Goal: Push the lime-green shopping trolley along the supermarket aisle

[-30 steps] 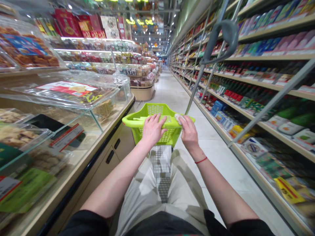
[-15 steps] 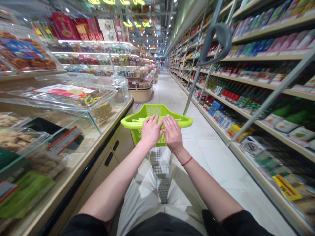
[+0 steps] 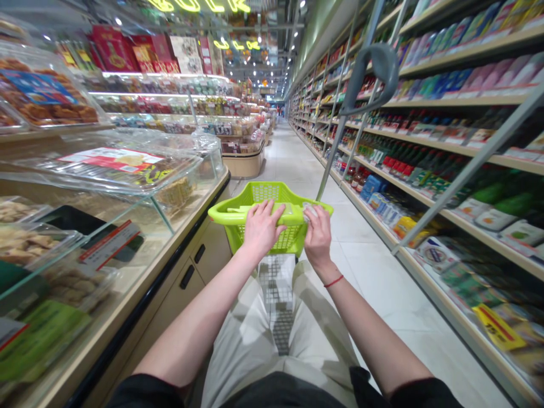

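Nearest the camera, at 6 o'clock, are the person's pale trousers (image 3: 250,340), with both bare forearms reaching ahead from dark sleeves. A red string (image 3: 334,281) circles the right wrist.

At 12 o'clock, just ahead of the knees, stands the lime-green basket (image 3: 223,214), and both hands are on its near rim. The left hand (image 3: 261,229) lies palm down on the rim's flat top. Its fingers (image 3: 272,211) are spread and released, draped over the edge rather than clenched, which looks like a steadying press more than a grip. The right hand (image 3: 318,229) is just beside it, toward 1 o'clock. Its fingers are curled shut on a white wad (image 3: 309,211), crumpled and held against the rim's right corner. What the wad is made of cannot be told.

From that corner a grey handle (image 3: 378,65) on a slanted pole rises toward 1 o'clock. It stands free, and neither hand touches it.

From 8 to 10 o'clock runs a glass-fronted desk (image 3: 170,238). It carries clear packs (image 3: 127,164) of baked goods, laid flat with their labels up so they can be read through the lids. From 2 to 4 o'clock, long shelves (image 3: 467,224) hold bottles and packets set face out. Between them the pale tiled floor (image 3: 297,153) runs away toward 12 o'clock under ceiling lights.
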A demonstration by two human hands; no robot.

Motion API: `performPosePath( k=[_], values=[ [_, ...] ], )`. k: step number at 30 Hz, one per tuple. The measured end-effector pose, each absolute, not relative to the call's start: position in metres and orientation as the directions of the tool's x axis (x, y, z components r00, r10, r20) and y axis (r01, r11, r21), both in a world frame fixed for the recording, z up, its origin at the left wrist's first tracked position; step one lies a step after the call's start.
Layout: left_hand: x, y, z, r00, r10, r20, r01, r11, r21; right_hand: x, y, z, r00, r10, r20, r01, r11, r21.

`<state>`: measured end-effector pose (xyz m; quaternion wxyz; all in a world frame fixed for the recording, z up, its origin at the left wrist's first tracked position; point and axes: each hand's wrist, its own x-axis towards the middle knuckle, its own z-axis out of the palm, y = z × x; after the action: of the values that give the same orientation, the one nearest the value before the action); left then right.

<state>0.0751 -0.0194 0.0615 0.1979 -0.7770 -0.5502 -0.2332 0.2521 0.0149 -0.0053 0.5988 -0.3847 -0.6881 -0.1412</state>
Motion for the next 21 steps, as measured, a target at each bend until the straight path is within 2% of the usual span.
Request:
performPosePath(
  k=[5,9,16,21],
  values=[
    [0.075,-0.021,0.063,0.282,0.766,0.578,0.948,-0.314,-0.046,0.222,0.012,-0.004,-0.21,0.351,0.913,0.692,0.712,-0.115],
    [0.075,-0.02,0.063,0.288,0.762,0.58,0.947,-0.319,-0.051,0.249,0.019,-0.005,-0.274,0.333,0.902,0.718,0.695,-0.039],
    [0.076,-0.02,0.061,0.288,0.768,0.572,0.947,-0.316,-0.052,0.279,0.018,-0.001,-0.06,0.38,0.923,0.718,0.659,-0.224],
    [0.076,-0.021,0.061,0.287,0.766,0.575,0.947,-0.317,-0.049,0.235,0.012,0.015,-0.108,0.437,0.893,0.678,0.689,-0.255]
  ],
)
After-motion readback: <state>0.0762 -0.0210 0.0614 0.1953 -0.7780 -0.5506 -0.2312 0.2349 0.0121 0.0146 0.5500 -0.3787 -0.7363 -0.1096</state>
